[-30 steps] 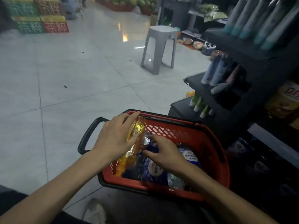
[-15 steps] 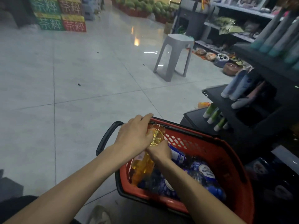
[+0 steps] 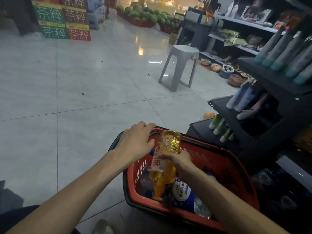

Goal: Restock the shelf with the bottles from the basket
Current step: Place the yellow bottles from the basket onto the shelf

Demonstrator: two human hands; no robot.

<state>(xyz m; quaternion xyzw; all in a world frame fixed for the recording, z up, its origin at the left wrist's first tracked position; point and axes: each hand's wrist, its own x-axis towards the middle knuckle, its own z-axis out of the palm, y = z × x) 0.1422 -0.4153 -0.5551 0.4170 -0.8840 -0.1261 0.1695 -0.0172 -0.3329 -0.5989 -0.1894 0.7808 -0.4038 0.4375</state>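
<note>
A red plastic basket [image 3: 224,168] with a black rim stands on the floor at the lower right, holding several bottles. My right hand [image 3: 177,158] grips a yellow bottle [image 3: 166,157] around its middle, its base tipped up above the basket's near corner. My left hand [image 3: 135,141] rests with relaxed fingers on the basket's far-left rim, just left of the yellow bottle. A blue bottle with a white label [image 3: 183,191] lies in the basket under the yellow one. The dark shelf unit [image 3: 263,105] with tubes and bottles rises to the right of the basket.
A grey plastic stool [image 3: 179,66] stands on the tiled floor beyond the basket. Stacked green and red cartons [image 3: 64,22] sit at the far left, watermelons [image 3: 148,14] at the back. Further shelves with goods [image 3: 239,34] line the right wall.
My right hand has taken the yellow bottle from my left hand and lifted it. My left hand let go and moved onto the basket rim. The view has tilted upward.
</note>
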